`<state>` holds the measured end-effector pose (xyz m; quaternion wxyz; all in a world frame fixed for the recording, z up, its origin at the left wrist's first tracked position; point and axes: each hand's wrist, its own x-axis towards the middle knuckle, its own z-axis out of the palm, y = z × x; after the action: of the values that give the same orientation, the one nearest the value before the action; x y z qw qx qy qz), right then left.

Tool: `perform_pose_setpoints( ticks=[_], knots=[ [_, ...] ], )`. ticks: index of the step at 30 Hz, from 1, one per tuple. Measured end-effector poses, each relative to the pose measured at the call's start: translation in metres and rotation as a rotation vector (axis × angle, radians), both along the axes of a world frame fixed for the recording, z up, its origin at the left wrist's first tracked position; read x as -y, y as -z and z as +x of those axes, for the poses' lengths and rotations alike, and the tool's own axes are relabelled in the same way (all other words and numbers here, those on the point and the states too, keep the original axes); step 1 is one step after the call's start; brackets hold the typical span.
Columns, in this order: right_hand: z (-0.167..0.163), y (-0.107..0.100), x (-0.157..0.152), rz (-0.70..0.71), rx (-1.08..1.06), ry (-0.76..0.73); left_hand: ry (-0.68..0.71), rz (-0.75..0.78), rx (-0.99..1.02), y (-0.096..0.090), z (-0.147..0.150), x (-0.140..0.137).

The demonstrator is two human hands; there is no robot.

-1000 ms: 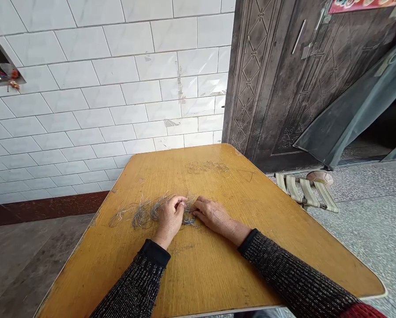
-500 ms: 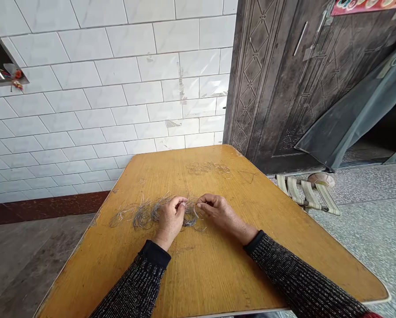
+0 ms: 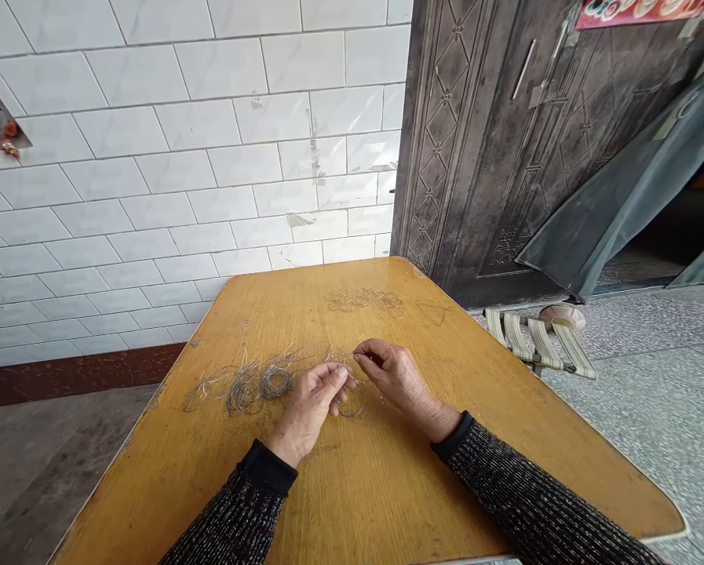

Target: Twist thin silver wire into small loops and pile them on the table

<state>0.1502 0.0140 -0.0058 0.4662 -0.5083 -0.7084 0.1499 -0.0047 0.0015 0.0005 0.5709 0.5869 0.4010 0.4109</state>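
My left hand [image 3: 316,400] is closed in a pinch on a thin wire coil [image 3: 352,410], part of which curves out below the fingers. To its right, my right hand [image 3: 395,377] pinches a thin end of wire between thumb and forefinger. Left of my hands, coiled grey wire bundles lie on the wooden table [image 3: 352,502]: a round coil [image 3: 276,380], a looser bundle [image 3: 242,391], and a thin tangle [image 3: 207,386] farthest left. Farther back are several thin wire loops [image 3: 363,299]. The fingers hide part of the held wire.
A white tiled wall [image 3: 222,173] rises behind the table. At the right stand a dark carved door [image 3: 481,157] and a hanging grey curtain [image 3: 640,188]. A low stool with striped straps [image 3: 540,341] sits on the floor beside the table's right edge.
My left hand has turned and moved slightly right and down, uncovering the round coil on the table. My right hand stays close by, still pinching. The view has shifted slightly.
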Motion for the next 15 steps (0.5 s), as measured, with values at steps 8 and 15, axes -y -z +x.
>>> perform_pose_setpoints(
  ticks=[8, 15],
  knots=[
    [-0.0004, -0.0048, 0.0027, -0.081, -0.104, -0.097, -0.038, -0.138, 0.186, 0.0098, -0.0032, -0.0082],
    [-0.0054, -0.0057, 0.005, -0.239, -0.296, -0.304, -0.074, -0.09, 0.159, 0.0077, -0.003, -0.0087]
  ],
)
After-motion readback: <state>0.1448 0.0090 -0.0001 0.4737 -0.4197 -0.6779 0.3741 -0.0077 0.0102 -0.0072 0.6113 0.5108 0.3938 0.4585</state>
